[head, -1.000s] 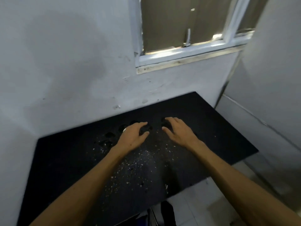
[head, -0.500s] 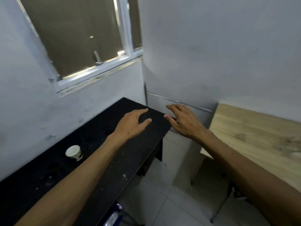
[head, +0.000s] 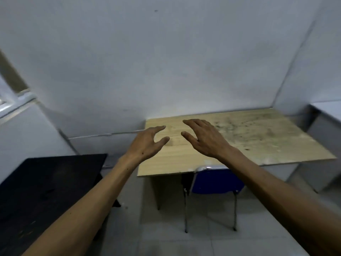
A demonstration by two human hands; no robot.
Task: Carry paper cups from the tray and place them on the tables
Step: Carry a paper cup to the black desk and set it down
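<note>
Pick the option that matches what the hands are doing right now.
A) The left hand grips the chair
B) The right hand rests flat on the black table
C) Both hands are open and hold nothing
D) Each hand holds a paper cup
C: the left hand and right hand are held out with fingers spread and nothing in them, in front of the wooden table; no cup is in view.

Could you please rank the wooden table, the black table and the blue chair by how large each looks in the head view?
1. wooden table
2. black table, cut off by the frame and nearer the camera, so its place is unsure
3. blue chair
</note>
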